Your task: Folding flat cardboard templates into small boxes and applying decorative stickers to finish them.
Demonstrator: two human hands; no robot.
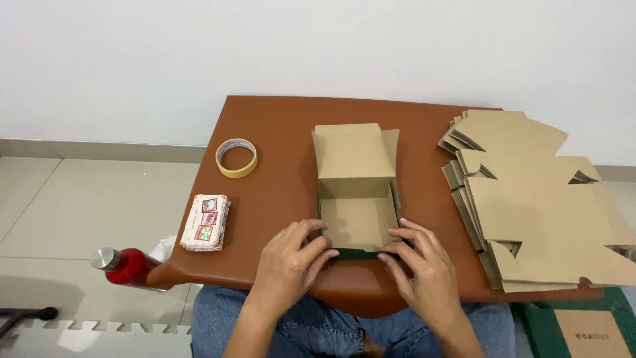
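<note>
Both hands pinch the near wall of the box (356, 199): the left hand (288, 265) grips its near left corner, the right hand (424, 268) its near right corner, fingers curled over the edge. The box sits open at the middle of the brown surface (278, 192), lid flap raised behind. Flat cardboard blanks (536, 199) lie stacked right. Tape roll (236, 158) and a small patterned pack (206, 222) lie left; a red bottle (126, 265) stands off the edge.

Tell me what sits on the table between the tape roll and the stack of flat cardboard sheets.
In the head view, the half-folded cardboard box sits between the tape roll and the stack of flat cardboard sheets, with bare brown table either side of it.
</note>
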